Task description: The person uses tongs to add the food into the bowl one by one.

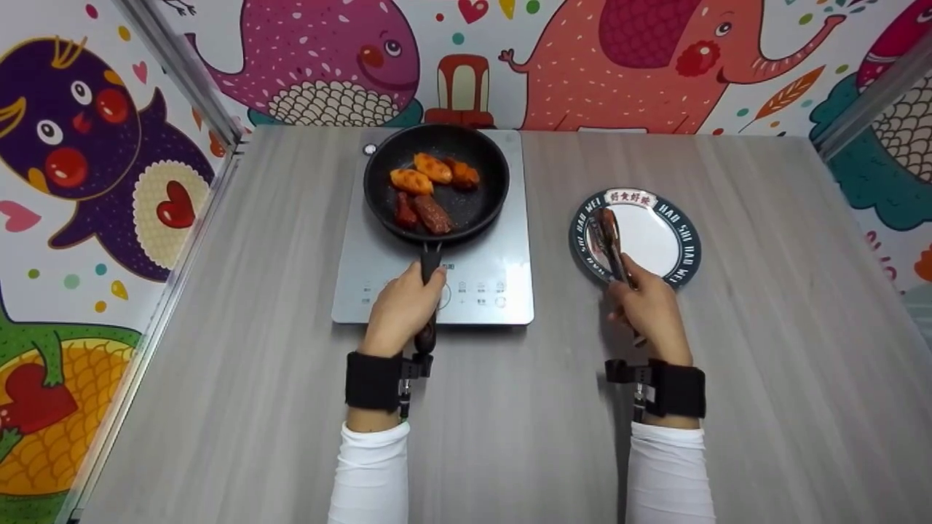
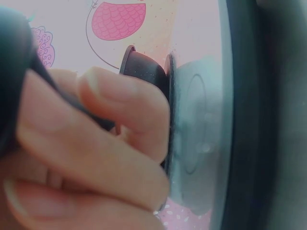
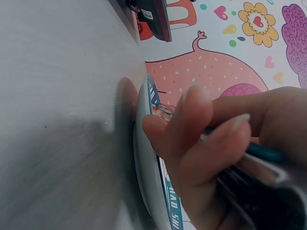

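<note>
My left hand [image 1: 405, 309] grips the handle [image 1: 431, 269] of a black frying pan [image 1: 480, 207] that rests on a silver induction cooker [image 1: 502, 255]. In the pan lie several pieces of food: orange ones [image 1: 412, 182] at the back and dark reddish-brown ones [image 1: 434, 214] near the handle. My right hand [image 1: 652, 309] holds metal tongs [image 1: 619, 263] over the left part of a white plate [image 1: 689, 251] with a dark lettered rim. A reddish-brown piece of food [image 1: 610, 222] shows at the tongs' tips; whether it touches the plate I cannot tell. Fingers hide much of the tongs in the right wrist view.
Everything stands on a grey wood-grain table [image 1: 291, 364]. Walls with cartoon animals [image 1: 626, 65] close off the back and sides, with metal frame edges [image 1: 193, 80] at the corners. The cooker's touch controls [image 1: 480, 291] lie in front of the pan.
</note>
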{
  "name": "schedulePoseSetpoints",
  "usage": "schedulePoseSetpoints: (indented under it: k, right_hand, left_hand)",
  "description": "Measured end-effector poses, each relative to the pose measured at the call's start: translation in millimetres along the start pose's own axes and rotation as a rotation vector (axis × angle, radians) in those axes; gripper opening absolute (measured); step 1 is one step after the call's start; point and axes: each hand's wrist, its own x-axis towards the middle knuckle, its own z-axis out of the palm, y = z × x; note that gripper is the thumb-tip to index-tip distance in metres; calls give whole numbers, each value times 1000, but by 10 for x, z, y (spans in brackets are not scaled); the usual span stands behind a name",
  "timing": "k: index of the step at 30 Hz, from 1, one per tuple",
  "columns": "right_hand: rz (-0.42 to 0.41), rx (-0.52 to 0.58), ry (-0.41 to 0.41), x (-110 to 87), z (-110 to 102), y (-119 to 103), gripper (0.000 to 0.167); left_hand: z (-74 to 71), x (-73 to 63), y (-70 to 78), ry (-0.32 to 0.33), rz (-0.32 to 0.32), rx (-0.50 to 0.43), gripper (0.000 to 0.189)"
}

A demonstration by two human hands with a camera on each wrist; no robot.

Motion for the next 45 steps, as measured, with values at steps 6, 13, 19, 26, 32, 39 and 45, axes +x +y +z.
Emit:
schedulePoseSetpoints:
  k: [6,13,19,26,32,39,45]
  right_hand:
    - [-8,42,32,-4,-16,-13,52]
    - [-21,109,68,-4,-6,-85,53]
    - [-36,262,58,-21,28,-178,54]
    - [-78,570,-37,-33,85,-323,56]
    - [-119,762,-155,-66,105,-452,54]
    - [-187,812,-272,-95,122,-613,50]
    - [-223,811,-418,-26,180,-812,47]
  left_hand:
    - [-16,2,-3,-6,-11,20,37]
    - [-33,-11,-11,-1,-19,18,37]
    - [-37,-30,-15,-16,-28,9,38]
    - [-38,-33,-19,-9,-23,-3,35]
    - [-20,-24,-13,-12,-23,-2,35]
    - [-3,-11,13,-13,-4,-21,37]
    - [5,-5,7,-17,-23,-25,35]
